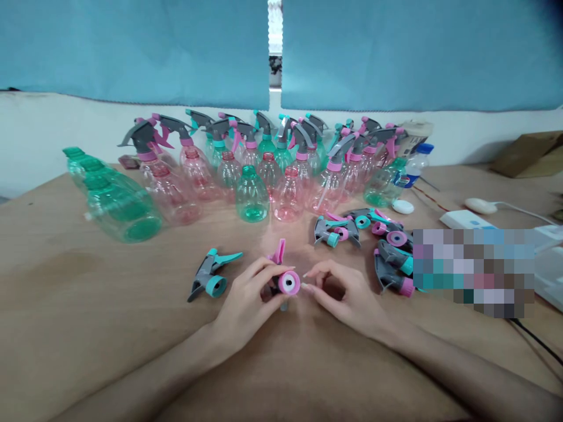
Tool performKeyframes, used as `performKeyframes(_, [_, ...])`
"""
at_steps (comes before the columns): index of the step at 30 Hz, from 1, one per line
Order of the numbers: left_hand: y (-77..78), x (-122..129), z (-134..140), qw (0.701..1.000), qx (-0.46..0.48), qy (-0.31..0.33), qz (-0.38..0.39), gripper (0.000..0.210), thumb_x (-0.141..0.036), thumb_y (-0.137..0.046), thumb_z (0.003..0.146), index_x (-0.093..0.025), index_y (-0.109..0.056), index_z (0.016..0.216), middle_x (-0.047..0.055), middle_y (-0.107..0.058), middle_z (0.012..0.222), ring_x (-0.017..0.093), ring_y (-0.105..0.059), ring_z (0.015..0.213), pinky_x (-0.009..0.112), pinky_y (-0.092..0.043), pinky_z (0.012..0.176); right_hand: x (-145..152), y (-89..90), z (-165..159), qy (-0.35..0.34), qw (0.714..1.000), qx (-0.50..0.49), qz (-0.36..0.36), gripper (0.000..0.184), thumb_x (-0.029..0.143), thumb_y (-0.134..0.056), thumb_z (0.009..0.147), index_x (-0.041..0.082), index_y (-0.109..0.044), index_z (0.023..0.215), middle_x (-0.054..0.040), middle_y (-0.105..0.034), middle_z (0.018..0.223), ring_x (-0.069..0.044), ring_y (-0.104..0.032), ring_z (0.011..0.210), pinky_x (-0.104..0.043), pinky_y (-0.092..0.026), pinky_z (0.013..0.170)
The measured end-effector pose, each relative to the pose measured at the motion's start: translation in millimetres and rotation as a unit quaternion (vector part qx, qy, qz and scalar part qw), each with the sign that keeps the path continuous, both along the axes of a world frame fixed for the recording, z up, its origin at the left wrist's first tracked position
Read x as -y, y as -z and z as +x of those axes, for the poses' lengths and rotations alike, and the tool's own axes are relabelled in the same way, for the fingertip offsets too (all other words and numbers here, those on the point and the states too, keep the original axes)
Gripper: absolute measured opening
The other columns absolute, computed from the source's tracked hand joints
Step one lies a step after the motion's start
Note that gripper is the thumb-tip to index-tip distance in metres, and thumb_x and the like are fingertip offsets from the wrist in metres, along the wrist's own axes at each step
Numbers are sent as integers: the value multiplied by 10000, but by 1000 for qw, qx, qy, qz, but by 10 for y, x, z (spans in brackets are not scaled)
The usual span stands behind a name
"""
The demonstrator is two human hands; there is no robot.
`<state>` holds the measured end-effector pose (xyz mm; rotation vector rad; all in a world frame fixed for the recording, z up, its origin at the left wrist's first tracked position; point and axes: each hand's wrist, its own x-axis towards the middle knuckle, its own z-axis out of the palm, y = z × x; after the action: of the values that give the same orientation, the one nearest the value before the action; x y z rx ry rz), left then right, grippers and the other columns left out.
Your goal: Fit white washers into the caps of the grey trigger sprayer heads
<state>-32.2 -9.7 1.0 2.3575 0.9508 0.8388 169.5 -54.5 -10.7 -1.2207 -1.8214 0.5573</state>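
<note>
My left hand [250, 293] is closed around a spray trigger head [281, 253] with a pink lever and a pink collar. The collar's opening faces me and shows a white ring with a dark hole. Just right of the collar is my right hand [347, 293], its thumb and index fingertips slightly apart. I see nothing between those fingers. A grey and turquoise spray trigger head [211, 275] lies on the table beside my left hand. Right of my right hand, several more trigger heads [393, 266] lie in a loose group.
Several pink and green bottles [250, 196] stand behind my hands, many topped with spray heads. Green bottles [123, 205] lean or lie at the left. A blue-capped bottle [417, 164], a white power strip [470, 221] and cables occupy the right. A cardboard box [528, 153] sits behind them.
</note>
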Motion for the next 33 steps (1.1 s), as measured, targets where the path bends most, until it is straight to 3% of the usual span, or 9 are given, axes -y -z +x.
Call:
performKeyframes(8, [-17, 12, 20, 1000, 7, 1, -9, 195, -188, -656, 803, -217, -615, 991, -2, -568, 883, 115, -538, 668, 248, -477, 642, 50, -27, -49, -57, 995, 64, 54, 243, 261, -574, 865, 173, -591, 1091, 18, -602, 689, -101, -531, 553, -221, -443, 565])
performKeyframes(17, [-2, 2, 24, 999, 1, 14, -37, 247, -187, -691, 779, -211, -602, 1008, 7, -564, 937, 138, -558, 757, 271, -486, 710, 71, 98, -83, -42, 981, 140, 129, 312, 263, -557, 885, 131, -553, 1168, 15, -582, 640, -127, -537, 562, -255, -427, 571])
performKeyframes(27, [11, 16, 24, 999, 2, 19, -33, 219, -209, -651, 812, -202, -613, 1027, 23, -574, 957, 145, -569, 773, 278, -495, 707, 68, 70, -90, -41, 995, 87, 16, 320, 306, -554, 879, 185, -565, 1175, 68, -487, 545, -91, -452, 461, -207, -377, 486])
performKeyframes(33, [-13, 11, 18, 999, 18, 16, -40, 217, -256, -661, 811, -194, -624, 1016, 31, -582, 963, 163, -577, 811, 300, -495, 736, 69, 75, -105, -68, 996, 55, 7, 399, 262, -591, 846, 175, -514, 1227, 80, -477, 543, -84, -439, 450, -198, -362, 466])
